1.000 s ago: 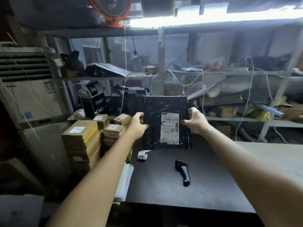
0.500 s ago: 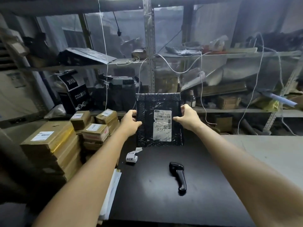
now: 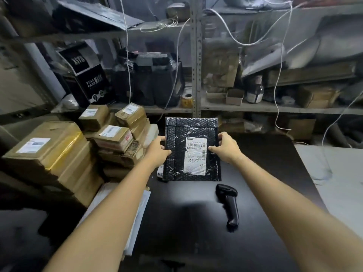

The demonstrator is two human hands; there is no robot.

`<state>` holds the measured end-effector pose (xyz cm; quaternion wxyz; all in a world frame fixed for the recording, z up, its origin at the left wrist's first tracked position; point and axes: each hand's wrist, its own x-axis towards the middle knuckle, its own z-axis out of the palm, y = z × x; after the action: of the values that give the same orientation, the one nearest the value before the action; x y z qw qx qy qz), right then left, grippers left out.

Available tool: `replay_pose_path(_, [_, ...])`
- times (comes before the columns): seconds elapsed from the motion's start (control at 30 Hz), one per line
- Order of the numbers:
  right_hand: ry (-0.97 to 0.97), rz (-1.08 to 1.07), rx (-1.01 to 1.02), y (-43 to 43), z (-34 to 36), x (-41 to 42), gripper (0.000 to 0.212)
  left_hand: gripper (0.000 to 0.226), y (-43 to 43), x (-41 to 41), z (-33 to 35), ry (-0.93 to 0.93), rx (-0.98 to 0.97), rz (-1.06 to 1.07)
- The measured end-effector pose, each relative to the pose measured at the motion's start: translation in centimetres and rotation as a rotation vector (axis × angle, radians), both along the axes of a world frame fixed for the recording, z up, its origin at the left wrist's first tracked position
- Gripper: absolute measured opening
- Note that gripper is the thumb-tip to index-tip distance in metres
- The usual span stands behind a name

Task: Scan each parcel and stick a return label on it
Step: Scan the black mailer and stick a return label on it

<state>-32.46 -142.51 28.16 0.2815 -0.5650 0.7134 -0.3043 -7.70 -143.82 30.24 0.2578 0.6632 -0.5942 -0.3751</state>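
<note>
Nearest on the matte black tabletop (image 3: 186,238) lies a black handheld barcode scanner (image 3: 229,205), on its side, head pointing away, untouched and well clear of both hands. At the table's left edge a sheaf of white sheets (image 3: 138,211) hangs partly over the side. Beyond the scanner, the black bubble mailer (image 3: 175,154) is held facing the camera. The left hand (image 3: 157,152) grips its left edge and the right hand (image 3: 225,148) its right edge, thumbs on the front. Whether its lower edge touches the table I cannot tell. It carries one white shipping label (image 3: 195,156) with barcodes; no second sticker shows. So I judge this parcel to be at the start: presented, with both the scan and the return label to come. A small white roll of labels (image 3: 160,173) peeks out behind the mailer's lower left corner. To the left, taped cardboard boxes (image 3: 49,154) and smaller cartons (image 3: 114,136) are stacked. Each has a single white label on top, which suggests they are waiting their turn, though that can't be confirmed. A pale grey surface (image 3: 343,183) adjoins the table on the right. Behind stands grey metal shelving (image 3: 196,75), dim and cluttered: a black box printed "FULL FACE MASK" (image 3: 90,75), a yellowish tape roll (image 3: 186,99), a dark bottle (image 3: 255,91), more cartons, and white cords (image 3: 279,75) looping down.
</note>
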Motion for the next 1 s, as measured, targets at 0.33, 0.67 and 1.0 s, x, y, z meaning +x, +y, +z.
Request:
replay_pose_path(0.33, [-0.008, -0.066, 0.237, 1.3, -13.7, 3.8, 0.052, 0.048, -1.2, 3.7, -14.8, -0.065, 0.190, -0.095])
replay_pose_path(0.67, [-0.064, -0.126, 0.376, 2.9, -21.5, 3.6, 0.043, 0.052, -0.8, 3.3, -23.8, -0.097, 0.331, -0.141])
replay_pose_path(1.0, [0.026, -0.137, 0.400, 2.7, -22.0, -1.3, 0.051, 0.050, -0.9, -1.8, -25.3, 0.056, 0.376, -0.155])
